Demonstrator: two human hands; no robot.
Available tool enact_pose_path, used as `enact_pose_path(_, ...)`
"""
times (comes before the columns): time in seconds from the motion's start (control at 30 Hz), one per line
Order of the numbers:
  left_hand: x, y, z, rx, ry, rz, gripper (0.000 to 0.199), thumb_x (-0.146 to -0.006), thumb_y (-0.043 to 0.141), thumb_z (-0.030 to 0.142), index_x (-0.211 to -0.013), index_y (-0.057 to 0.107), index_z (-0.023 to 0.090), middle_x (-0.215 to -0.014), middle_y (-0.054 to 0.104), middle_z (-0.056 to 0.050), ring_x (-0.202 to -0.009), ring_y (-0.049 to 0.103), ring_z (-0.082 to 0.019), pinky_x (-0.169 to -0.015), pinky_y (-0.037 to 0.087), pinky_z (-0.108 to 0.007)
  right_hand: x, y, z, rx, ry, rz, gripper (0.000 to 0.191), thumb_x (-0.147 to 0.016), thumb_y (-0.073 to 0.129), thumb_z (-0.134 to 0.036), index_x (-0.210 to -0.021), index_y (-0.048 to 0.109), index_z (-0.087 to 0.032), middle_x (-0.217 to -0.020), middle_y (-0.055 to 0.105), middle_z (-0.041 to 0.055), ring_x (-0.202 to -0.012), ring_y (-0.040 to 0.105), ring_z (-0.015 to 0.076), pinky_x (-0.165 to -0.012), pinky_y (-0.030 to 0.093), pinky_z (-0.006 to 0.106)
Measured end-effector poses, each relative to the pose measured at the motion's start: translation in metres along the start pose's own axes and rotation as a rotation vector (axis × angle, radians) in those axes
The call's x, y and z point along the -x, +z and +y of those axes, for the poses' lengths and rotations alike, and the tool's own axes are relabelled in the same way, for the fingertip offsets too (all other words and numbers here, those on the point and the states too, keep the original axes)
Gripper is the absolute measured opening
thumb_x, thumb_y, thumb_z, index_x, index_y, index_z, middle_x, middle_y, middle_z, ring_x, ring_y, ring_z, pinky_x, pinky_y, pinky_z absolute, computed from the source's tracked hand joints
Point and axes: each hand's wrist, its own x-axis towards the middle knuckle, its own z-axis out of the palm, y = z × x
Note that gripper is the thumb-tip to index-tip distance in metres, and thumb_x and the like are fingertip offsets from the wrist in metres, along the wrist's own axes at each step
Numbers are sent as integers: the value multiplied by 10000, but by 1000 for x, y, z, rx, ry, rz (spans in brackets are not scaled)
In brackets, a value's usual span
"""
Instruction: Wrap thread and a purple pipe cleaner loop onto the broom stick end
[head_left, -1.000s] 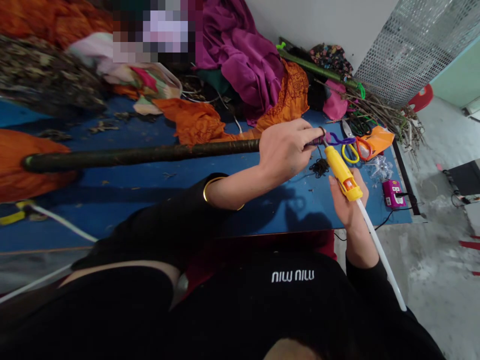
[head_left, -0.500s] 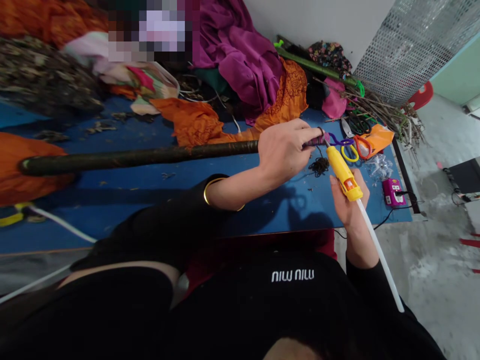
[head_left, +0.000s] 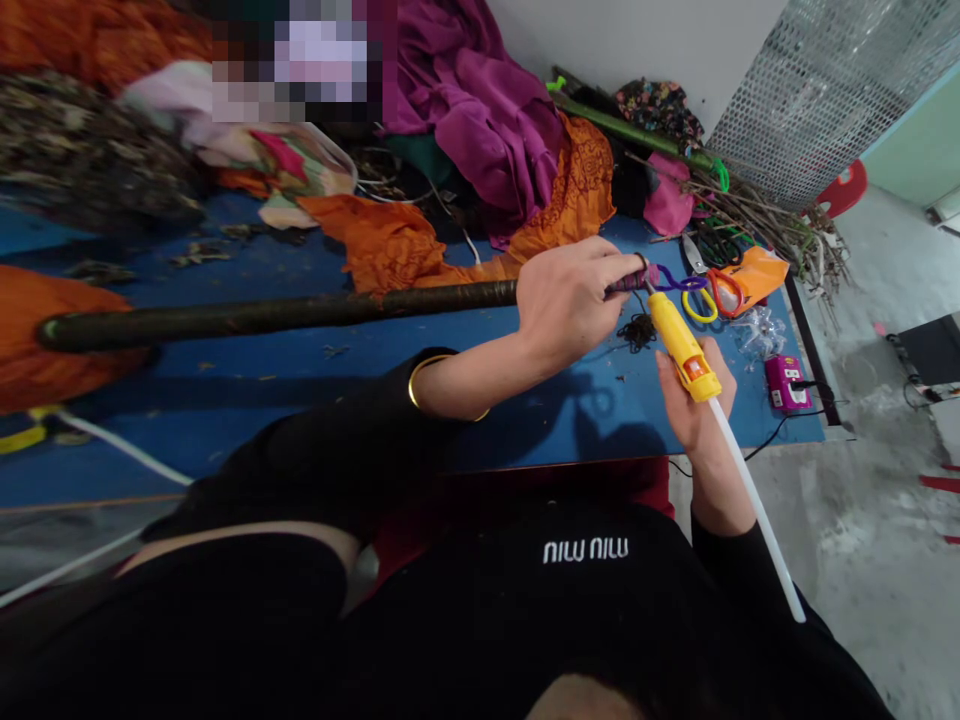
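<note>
My left hand point(head_left: 568, 300) grips the stick point(head_left: 300, 312) near its wrapped end point(head_left: 628, 283), above the table point(head_left: 480, 425). My right hand point(head_left: 694, 395) holds the yellow glue gun point(head_left: 681, 340), its nozzle close to the wrapping, with the white glue stick point(head_left: 754, 500) trailing from its rear. For a clean bead, I should brace the stick, keep the nozzle close, squeeze evenly and keep my left fingertips off hot glue. I cannot tell whether nozzle and wrapping touch, or whether glue flows; my right fingers are partly hidden.
</note>
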Motion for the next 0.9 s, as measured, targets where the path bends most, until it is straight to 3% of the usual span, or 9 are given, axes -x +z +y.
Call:
enact_pose_path(0.63, -1, -3, -4, 45, 22, -39, 319, -918, 694, 294, -1203, 826, 349, -1189, 828, -5, -1009, 753, -235, -803, 544, -344, 2, -4, 12, -47, 0, 70, 382, -900, 657, -600, -811, 513, -257, -683, 535, -28, -613, 499, 148, -592, 379, 302)
enact_pose_path(0.73, -3, -6, -5, 30, 11, -79, 339, -915, 686, 306, -1223, 823, 349, -1195, 826, -9, -1037, 754, -253, -811, 546, -356, 6, -7, 17, -209, 11, 1, 357, -869, 740, -558, -837, 574, -244, -684, 591, -35, -576, 518, 124, -560, 416, 293)
enact_pose_path(0.83, -6, -10, -7, 32, 5, -118, 361, -900, 697, 330, -1236, 810, 399, -1181, 826, 4, -1060, 745, -284, -809, 553, -390, 9, -15, 23, -527, 46, -130, 369, -858, 758, -575, -882, 620, -233, -777, 688, -12, -503, 513, 91, -480, 420, 278)
enact_pose_path(0.9, -9, -13, -7, 45, -1, -144, 365, -892, 705, 346, -1233, 801, 437, -1161, 829, 21, -1068, 737, -288, -809, 547, -396, 6, -24, 28, -685, 75, -94, 385, -864, 732, -600, -881, 630, -230, -828, 714, 1, -454, 495, 74, -431, 394, 271)
